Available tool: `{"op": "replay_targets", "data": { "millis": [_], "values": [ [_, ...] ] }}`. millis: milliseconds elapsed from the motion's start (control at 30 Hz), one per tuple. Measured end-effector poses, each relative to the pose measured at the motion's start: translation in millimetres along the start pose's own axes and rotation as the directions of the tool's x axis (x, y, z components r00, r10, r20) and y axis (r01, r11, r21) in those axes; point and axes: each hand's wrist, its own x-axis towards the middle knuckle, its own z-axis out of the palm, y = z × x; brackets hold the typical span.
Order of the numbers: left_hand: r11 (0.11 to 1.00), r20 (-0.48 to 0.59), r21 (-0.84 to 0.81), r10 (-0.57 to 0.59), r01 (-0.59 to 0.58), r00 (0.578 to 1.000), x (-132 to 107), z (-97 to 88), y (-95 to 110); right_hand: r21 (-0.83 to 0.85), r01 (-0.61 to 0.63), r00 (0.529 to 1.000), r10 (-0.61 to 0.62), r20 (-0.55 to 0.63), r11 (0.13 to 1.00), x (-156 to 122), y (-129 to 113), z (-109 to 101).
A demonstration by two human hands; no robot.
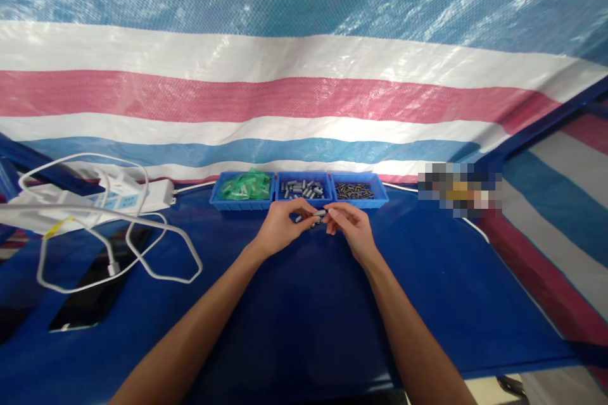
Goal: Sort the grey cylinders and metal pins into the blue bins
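My left hand [284, 226] and my right hand [350, 226] meet over the blue table [304, 304], fingertips pinched together on a small grey metal cylinder [320, 213]. Just behind them stand three blue trays in a row. The left tray [243, 188] holds green plastic bags, the middle tray [303, 190] grey metal cylinders, and the right tray [358, 191] small dark pins. A few loose grey pieces seem to lie under my left fingers.
A white power strip [137, 195] with looping white cables [118, 253] lies at the left. A black phone [92, 294] rests below it. A striped blue, white and red tarp [304, 95] forms the back wall.
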Motion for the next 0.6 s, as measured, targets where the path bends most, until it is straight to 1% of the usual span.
{"op": "replay_targets", "data": {
  "millis": [133, 200, 300, 400, 533, 600],
  "values": [
    [0.994, 0.121, -0.088, -0.061, 0.072, 0.991, 7, -7.3, 6, -0.002, 0.013, 1.000, -0.013, -0.006, 1.000, -1, -1, 2],
    [0.986, 0.144, -0.124, -0.093, 0.111, 0.985, 8, -9.9, 8, -0.013, 0.018, 1.000, -0.018, -0.002, 1.000, -3, -2, 4],
    [0.963, 0.139, -0.200, -0.155, 0.181, 0.978, 8, -13.9, 8, -0.017, 0.019, 1.000, -0.019, 0.013, 1.000, -4, -4, 7],
    [0.941, 0.085, -0.236, -0.229, 0.243, 0.970, 11, -19.2, 4, -0.021, 0.005, 1.000, -0.005, -0.015, 1.000, -4, -5, 8],
    [0.922, -0.093, -0.248, -0.329, 0.298, 0.940, 17, -24.8, 1, -0.045, -0.035, 0.997, 0.032, -0.073, 0.998, -1, -2, 7],
    [0.917, -0.167, -0.261, -0.351, 0.302, 0.921, 19, -25.0, 0, -0.053, -0.051, 0.995, 0.046, -0.088, 0.997, 1, -1, 5]
  ]
}}
